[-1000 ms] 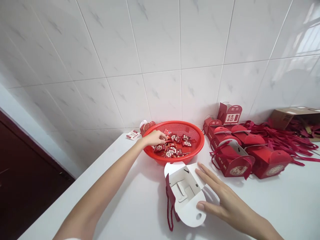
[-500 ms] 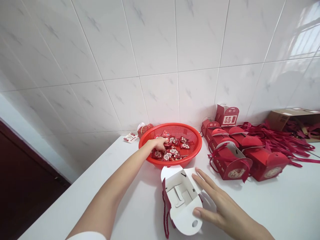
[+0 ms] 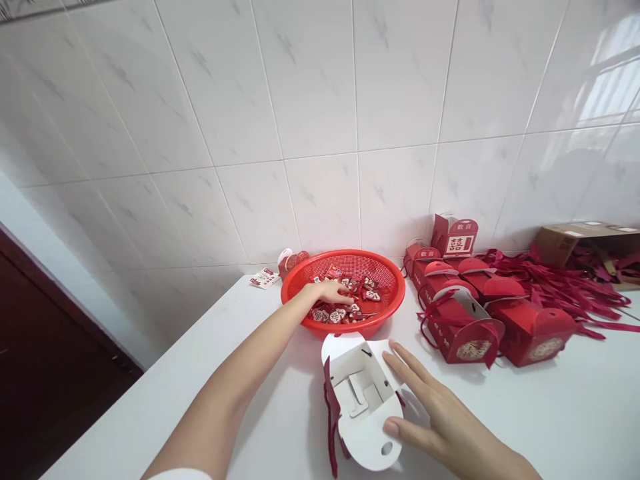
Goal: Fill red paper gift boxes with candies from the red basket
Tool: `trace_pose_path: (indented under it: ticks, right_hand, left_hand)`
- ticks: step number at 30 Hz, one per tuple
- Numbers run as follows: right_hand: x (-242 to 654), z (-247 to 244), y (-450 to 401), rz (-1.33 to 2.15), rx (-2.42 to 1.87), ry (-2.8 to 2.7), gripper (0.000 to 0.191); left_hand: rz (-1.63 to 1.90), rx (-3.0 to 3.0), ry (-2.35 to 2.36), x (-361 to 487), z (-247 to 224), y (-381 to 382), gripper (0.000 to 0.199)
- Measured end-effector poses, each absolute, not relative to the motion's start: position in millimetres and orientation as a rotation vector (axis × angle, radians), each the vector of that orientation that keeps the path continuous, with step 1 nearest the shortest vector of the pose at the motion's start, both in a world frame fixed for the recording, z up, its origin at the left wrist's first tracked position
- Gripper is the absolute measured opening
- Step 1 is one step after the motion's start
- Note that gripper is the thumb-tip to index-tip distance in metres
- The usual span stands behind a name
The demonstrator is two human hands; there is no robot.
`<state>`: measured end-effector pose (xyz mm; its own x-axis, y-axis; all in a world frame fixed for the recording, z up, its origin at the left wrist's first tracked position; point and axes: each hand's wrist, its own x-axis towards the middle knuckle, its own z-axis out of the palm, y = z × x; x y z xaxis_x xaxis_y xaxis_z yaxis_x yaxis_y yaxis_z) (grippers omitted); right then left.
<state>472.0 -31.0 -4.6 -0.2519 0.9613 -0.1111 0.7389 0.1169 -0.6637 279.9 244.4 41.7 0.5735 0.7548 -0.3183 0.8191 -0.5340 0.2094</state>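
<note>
My left hand (image 3: 334,291) is inside a red plastic colander (image 3: 393,303), its fingers stretched out over small wrapped candies (image 3: 337,315) in red and white packaging. Nothing shows lifted in that hand, though its fingertips are partly hidden among the candies. In front of the colander stands an open paper gift box (image 3: 367,440), white inside and dark red outside, with red ribbon hanging at its left. Its flaps are spread and no candy shows inside. My right hand (image 3: 430,407) holds the box at its right side, thumb on the near flap and fingers on the right flap.
Several red gift boxes (image 3: 463,327) with ribbons stand to the right. Behind them lie a heap of dark red ribbons (image 3: 555,287) and a cardboard carton (image 3: 555,243). A small red box (image 3: 295,261) and a printed card (image 3: 265,278) sit by the tiled wall.
My left hand has moved slightly to the right within the colander, over the candies. My right hand and the open gift box have stayed in place. The view has tilted slightly.
</note>
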Motion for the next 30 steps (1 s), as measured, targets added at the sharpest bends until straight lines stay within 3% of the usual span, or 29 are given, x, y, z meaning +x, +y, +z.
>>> trace_pose_path:
  ticks: [8,20,27,30]
  right_hand:
    - [471.8,-3.2,-31.1,0.883,-1.641,-2.047,0.092]
    - [473.6,-3.5,-32.8,0.847,-1.621,-2.047,0.088]
    - [471.0,-5.5,-35.7,0.848,-1.610,-2.040,0.085]
    - [469.6,-8.4,-36.3,0.845,-1.584,-2.035,0.082]
  left_hand:
    - [-0.318,2.407,1.354,284.4,39.3,245.5,0.038]
    - [0.319,1.974,1.140,270.4,51.1,238.4,0.025]
    - [0.506,1.806,0.911,259.5,81.2,183.3,0.027]
    - [0.307,1.860,0.608,251.7,96.4,143.0,0.023]
